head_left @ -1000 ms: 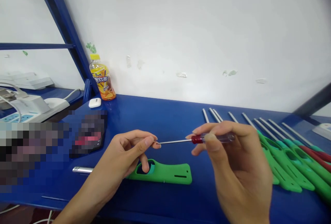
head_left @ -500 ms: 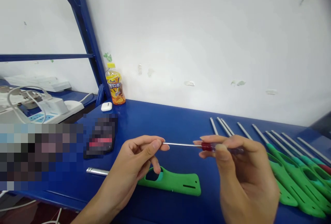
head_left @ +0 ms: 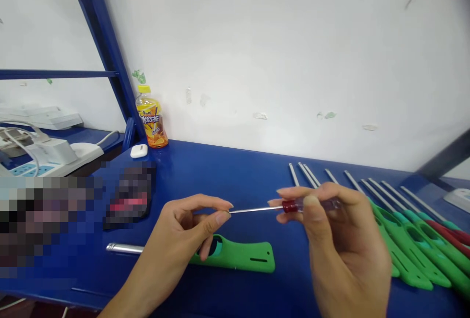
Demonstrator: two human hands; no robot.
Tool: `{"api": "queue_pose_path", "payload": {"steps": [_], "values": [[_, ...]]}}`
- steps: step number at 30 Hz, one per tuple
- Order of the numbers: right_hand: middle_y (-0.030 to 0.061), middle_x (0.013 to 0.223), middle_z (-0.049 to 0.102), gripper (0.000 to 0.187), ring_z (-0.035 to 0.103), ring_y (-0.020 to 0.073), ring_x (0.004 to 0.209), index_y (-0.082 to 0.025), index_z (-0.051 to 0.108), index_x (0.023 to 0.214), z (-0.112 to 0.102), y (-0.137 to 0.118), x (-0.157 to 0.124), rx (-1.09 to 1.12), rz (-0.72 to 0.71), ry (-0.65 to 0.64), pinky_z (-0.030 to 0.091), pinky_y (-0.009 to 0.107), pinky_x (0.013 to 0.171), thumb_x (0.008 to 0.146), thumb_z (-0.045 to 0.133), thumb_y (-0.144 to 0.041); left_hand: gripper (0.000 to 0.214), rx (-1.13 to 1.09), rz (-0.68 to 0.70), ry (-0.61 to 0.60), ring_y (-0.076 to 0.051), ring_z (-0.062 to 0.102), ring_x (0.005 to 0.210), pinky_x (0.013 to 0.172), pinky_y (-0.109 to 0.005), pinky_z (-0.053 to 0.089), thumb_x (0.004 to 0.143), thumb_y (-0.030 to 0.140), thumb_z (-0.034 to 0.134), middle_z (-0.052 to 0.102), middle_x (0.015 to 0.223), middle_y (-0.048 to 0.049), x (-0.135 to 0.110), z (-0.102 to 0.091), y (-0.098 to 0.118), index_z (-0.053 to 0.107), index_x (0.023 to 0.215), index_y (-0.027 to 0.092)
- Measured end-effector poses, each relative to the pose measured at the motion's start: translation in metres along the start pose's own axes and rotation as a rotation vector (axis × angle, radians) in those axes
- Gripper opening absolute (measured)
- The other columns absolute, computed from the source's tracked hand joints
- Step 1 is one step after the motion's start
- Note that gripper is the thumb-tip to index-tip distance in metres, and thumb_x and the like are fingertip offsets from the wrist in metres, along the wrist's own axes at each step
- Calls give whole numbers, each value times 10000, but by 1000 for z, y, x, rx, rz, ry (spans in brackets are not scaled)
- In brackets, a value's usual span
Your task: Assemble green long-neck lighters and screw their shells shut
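A screwdriver [head_left: 290, 206] with a thin metal shaft and a clear and dark red handle is held level above the table. My right hand [head_left: 341, 239] is closed round its handle, thumb on top. My left hand [head_left: 191, 232] pinches the far end of the shaft between thumb and fingertips, hiding the tip. Beneath my left hand lies a green gas lighter [head_left: 242, 255] with a long silver barrel pointing left; my fingers and wrist cover part of it.
Several green lighters [head_left: 407, 259] and a red one [head_left: 446, 237] lie in a row at the right on the blue table [head_left: 220, 171]. A drink bottle [head_left: 152, 122] and a white earphone case [head_left: 139, 151] stand by the wall. Power strips [head_left: 62, 154] are at the left.
The view has turned slightly right, so things appear shifted left. The screwdriver's shaft now tilts a little, its left end lower. Both hands keep their hold.
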State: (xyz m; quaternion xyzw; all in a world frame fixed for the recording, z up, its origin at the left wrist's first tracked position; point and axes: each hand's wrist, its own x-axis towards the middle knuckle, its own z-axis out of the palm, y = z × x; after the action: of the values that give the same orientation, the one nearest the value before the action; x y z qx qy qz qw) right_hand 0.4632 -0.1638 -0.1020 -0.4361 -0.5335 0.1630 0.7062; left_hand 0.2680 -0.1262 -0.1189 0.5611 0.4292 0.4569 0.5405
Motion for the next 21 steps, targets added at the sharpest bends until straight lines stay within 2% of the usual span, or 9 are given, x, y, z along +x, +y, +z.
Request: {"api": "queue_pose_path", "payload": {"steps": [2, 3, 5, 8, 9, 11, 16, 18, 21], "values": [[52, 1139, 797, 83, 777, 231, 1050, -286, 608, 1057, 0, 1, 0, -65, 22, 34, 644, 369, 842, 1075, 600, -366, 260, 15, 8, -14, -66, 423, 420, 475, -214, 302, 879, 498, 828, 553, 554, 71, -1, 1, 0, 805, 962, 253], [82, 1263, 766, 107, 722, 271, 1212, -287, 615, 1073, 0, 2, 0, -108, 14, 48, 617, 439, 946, 1075, 591, -391, 270, 29, 9, -24, -73, 438, 422, 469, -217, 303, 876, 510, 825, 554, 557, 66, -1, 2, 0, 798, 942, 249], [106, 1559, 581, 165, 508, 349, 1478, -291, 646, 1110, -1, 3, 1, -206, -16, 62, 483, 599, 1125, 1065, 585, -438, 303, 73, 3, -36, -90, 453, 425, 465, -224, 312, 882, 543, 804, 499, 520, 70, -3, 4, 0, 786, 894, 240], [-6, 1794, 155, 227, 184, 410, 1628, -319, 678, 1166, -3, 4, 2, -335, -7, 80, 255, 738, 1230, 1068, 548, -477, 330, 148, -6, -30, -98, 476, 436, 467, -230, 317, 895, 573, 777, 483, 543, 67, -7, 5, 2, 775, 898, 243], [-55, 1806, 44, 239, 106, 416, 1641, -333, 680, 1191, -3, 3, 2, -363, 5, 89, 219, 749, 1242, 1071, 534, -480, 332, 167, -5, -18, -99, 479, 441, 471, -231, 319, 900, 579, 769, 484, 553, 66, -8, 5, 3, 772, 910, 247], [-112, 1799, -75, 270, 9, 416, 1649, -357, 672, 1247, -1, 1, 1, -396, -2, 96, 199, 748, 1257, 1086, 488, -473, 332, 198, 0, 4, -103, 484, 458, 482, -230, 331, 909, 586, 756, 483, 555, 66, -10, 4, 5, 764, 921, 254], [-109, 1798, -76, 397, 4, 383, 1655, -383, 641, 1360, 2, -4, 0, -377, -44, 75, 164, 741, 1275, 1140, 314, -423, 327, 212, 28, 32, -108, 466, 471, 476, -217, 353, 905, 578, 768, 471, 537, 71, -10, 4, 5, 742, 919, 252], [-104, 1798, -72, 407, 25, 394, 1653, -382, 639, 1380, 2, -5, 0, -363, -33, 67, 143, 746, 1274, 1141, 313, -427, 330, 181, 31, 49, -104, 462, 454, 450, -208, 350, 893, 577, 782, 471, 545, 73, -9, 4, 5, 737, 925, 252], [-104, 1798, -42, 399, 118, 419, 1637, -398, 644, 1383, 0, -7, 1, -397, 25, 63, 166, 759, 1254, 1138, 334, -447, 334, 140, 48, 72, -97, 474, 438, 399, -201, 357, 854, 557, 828, 577, 630, 48, -7, 6, 5, 728, 938, 249]]}}
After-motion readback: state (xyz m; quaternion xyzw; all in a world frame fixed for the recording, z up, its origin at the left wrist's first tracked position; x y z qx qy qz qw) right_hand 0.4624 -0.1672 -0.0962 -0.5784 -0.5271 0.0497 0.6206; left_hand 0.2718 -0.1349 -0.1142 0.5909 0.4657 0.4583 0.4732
